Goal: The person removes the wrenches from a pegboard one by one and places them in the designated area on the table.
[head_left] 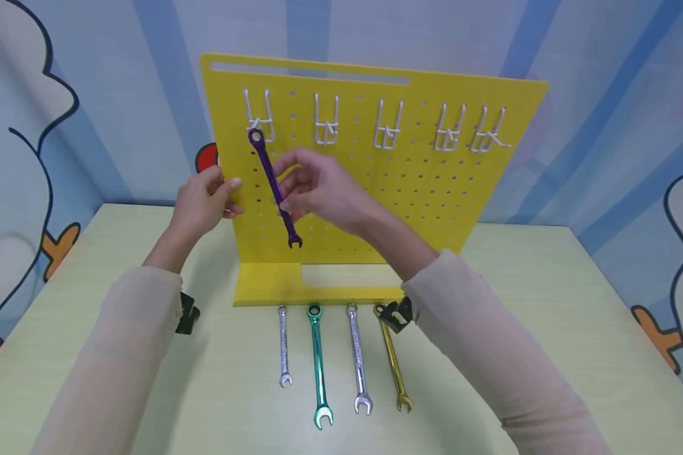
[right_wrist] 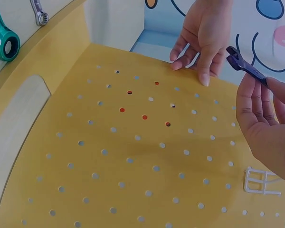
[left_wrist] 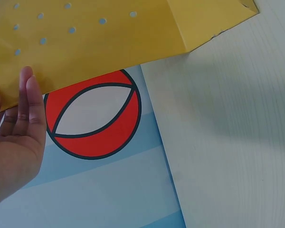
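My right hand [head_left: 324, 189] pinches a purple combination wrench [head_left: 274, 183] by its shaft. Its ring end is up, overlapping the leftmost white hook [head_left: 258, 117] in the head view, and its open jaw points down. In the right wrist view the wrench [right_wrist: 247, 66] sits between thumb and fingers. At the left edge of the yellow pegboard [head_left: 341, 234], my left hand [head_left: 202, 202] grips the board, thumb on the front and fingers round behind. The left wrist view shows that hand [left_wrist: 19, 128] at the board's edge.
On the table before the board lie a small silver wrench [head_left: 284, 347], a green wrench [head_left: 318, 360], a larger silver wrench [head_left: 357, 360] and a gold wrench [head_left: 394, 363]. Several more white hooks [head_left: 388, 129] line the board's top. A patterned backdrop [head_left: 370, 31] stands behind.
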The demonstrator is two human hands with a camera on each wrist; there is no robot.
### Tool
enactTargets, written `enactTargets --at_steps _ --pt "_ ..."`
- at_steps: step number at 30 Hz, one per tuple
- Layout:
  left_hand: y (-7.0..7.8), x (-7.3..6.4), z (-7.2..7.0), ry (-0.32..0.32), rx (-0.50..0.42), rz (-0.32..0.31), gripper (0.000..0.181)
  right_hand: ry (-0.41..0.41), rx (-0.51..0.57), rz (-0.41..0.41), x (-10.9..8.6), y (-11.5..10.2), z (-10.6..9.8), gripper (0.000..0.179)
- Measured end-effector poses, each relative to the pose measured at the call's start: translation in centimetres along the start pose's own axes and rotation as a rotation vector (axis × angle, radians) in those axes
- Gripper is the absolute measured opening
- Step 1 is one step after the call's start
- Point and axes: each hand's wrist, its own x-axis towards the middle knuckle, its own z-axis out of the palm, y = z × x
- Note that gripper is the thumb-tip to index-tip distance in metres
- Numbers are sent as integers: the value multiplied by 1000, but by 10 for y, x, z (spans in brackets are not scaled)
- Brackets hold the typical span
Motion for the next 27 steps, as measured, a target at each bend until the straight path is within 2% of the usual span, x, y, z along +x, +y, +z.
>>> enactTargets --at_steps 16,27 --pt "1 0 0 -1 16 -18 34 -20 51 65 -14 20 -16 38" --pt "0 0 0 2 18 2 31 -53 79 157 -27 42 -27 32"
